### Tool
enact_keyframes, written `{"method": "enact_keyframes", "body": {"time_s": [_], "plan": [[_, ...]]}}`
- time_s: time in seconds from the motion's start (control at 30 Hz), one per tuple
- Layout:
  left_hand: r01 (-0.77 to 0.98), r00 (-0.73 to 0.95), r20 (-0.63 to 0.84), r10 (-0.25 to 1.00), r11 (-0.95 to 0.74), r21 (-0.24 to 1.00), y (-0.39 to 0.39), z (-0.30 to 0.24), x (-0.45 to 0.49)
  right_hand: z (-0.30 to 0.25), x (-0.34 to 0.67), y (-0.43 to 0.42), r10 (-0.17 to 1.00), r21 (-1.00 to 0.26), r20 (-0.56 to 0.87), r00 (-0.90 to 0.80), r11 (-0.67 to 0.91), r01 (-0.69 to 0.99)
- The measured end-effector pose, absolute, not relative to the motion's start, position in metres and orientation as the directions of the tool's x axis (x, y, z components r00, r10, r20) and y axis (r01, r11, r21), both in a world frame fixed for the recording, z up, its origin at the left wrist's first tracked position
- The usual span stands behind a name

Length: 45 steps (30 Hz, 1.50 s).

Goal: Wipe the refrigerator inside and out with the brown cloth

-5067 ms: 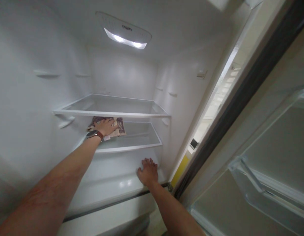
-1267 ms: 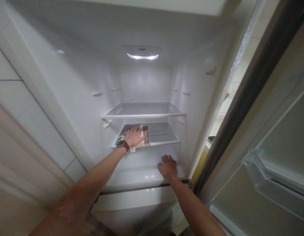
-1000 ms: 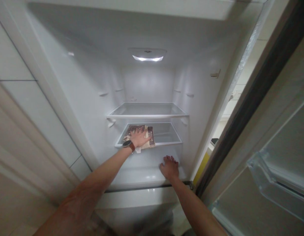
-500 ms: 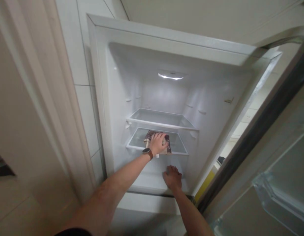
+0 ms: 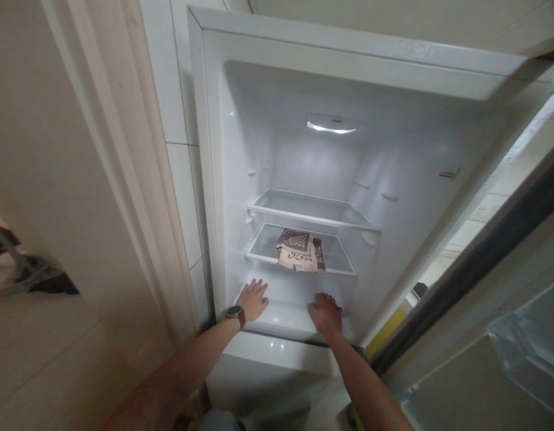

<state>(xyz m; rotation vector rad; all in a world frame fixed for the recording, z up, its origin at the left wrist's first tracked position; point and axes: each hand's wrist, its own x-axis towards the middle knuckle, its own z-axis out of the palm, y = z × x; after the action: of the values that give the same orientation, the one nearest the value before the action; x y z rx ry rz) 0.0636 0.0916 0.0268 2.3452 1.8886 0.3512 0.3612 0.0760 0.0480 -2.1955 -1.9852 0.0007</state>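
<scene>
A folded brown and cream patterned cloth lies on the lower glass shelf of an open fridge, its front edge hanging slightly over the shelf's rim. My left hand, with a watch on the wrist, is at the left of the fridge floor, fingers spread and holding nothing. At the right of that floor my right hand rests with its fingers bent and close together. Its fingertips are partly hidden, and I see nothing held there.
An upper glass shelf spans the fridge above the cloth. The fridge door stands open on the right with clear bins. A door frame and white wall tiles border the left side. A lit lamp is at the back.
My left hand has let go of the cloth and moved down and left to the fridge floor. The cloth stays on the shelf. My right hand keeps nearly its place while the view shifts.
</scene>
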Motion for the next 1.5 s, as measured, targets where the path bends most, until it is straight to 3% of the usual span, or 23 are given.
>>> {"method": "enact_keyframes", "body": {"time_s": [0.37,0.5,0.67,0.77,0.83,0.87,0.97,1.03,1.13,1.2,1.5], "plan": [[0.953,0.205,0.033,0.978,-0.207,0.222,0.093,0.030,0.062,0.050,0.361,0.074,0.990,-0.080,0.102,0.094,-0.086,0.993],[0.954,0.197,0.022,0.980,-0.197,0.224,0.092,0.033,0.064,0.061,0.357,0.073,0.997,-0.015,0.079,0.017,-0.015,1.000],[0.956,0.196,0.033,0.980,-0.199,0.216,0.092,0.033,0.064,0.085,0.314,0.062,0.941,0.015,-0.016,-0.339,0.339,0.941],[0.955,0.221,0.046,0.974,-0.226,0.194,0.093,0.030,0.064,0.117,0.269,0.057,0.755,-0.023,-0.016,-0.655,0.655,0.755],[0.954,0.237,0.054,0.970,-0.243,0.178,0.094,0.028,0.064,0.151,0.245,0.064,0.545,0.040,0.095,-0.833,0.834,0.551],[0.954,0.238,0.057,0.970,-0.244,0.172,0.095,0.027,0.064,0.170,0.237,0.073,0.531,0.074,0.165,-0.831,0.834,0.547],[0.955,0.220,0.067,0.973,-0.229,0.191,0.096,0.027,0.064,0.219,0.234,0.112,0.746,0.040,0.395,-0.536,0.569,0.821],[0.950,0.212,0.061,0.975,-0.221,0.221,0.095,0.028,0.063,0.233,0.245,0.140,0.864,-0.025,0.361,-0.350,0.385,0.923],[0.946,0.202,0.053,0.978,-0.209,0.249,0.094,0.030,0.063,0.227,0.264,0.170,0.967,-0.138,0.173,-0.188,0.213,0.967],[0.945,0.201,0.057,0.978,-0.209,0.250,0.093,0.030,0.063,0.215,0.270,0.179,0.978,-0.192,0.137,-0.159,0.184,0.964],[0.943,0.195,0.058,0.979,-0.203,0.265,0.093,0.029,0.063,0.206,0.267,0.178,0.947,-0.492,0.285,-0.147,0.276,0.825]]}}
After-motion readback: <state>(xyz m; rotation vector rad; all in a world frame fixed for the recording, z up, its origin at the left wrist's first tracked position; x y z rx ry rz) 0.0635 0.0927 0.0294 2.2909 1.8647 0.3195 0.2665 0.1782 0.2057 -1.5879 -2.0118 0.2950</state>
